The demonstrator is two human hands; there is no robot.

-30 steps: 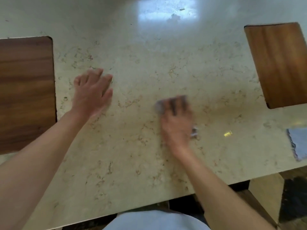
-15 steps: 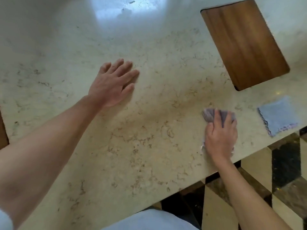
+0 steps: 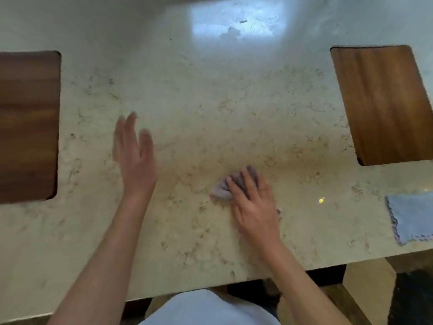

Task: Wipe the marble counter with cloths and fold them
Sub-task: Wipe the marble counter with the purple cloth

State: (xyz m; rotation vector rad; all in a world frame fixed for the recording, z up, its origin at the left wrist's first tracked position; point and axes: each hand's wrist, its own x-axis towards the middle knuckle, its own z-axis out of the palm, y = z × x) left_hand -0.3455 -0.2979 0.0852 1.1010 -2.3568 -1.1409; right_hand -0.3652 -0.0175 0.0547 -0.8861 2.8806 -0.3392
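The beige marble counter fills the view. My right hand presses flat on a crumpled grey-purple cloth near the counter's middle; most of the cloth is hidden under the palm and fingers. My left hand is to its left, fingers straight and together, blurred, holding nothing. A second cloth, pale blue with a dark stitched edge, lies spread flat at the right near the front edge.
Two wooden insets sit in the counter, a dark wooden panel at the left and a lighter wooden panel at the right. The counter's front edge runs below my hands, with a tiled floor beyond.
My right hand has slid the cloth from near the front right edge back toward the counter's middle. My left hand has turned edge-up and blurred with motion. The view has swung left.
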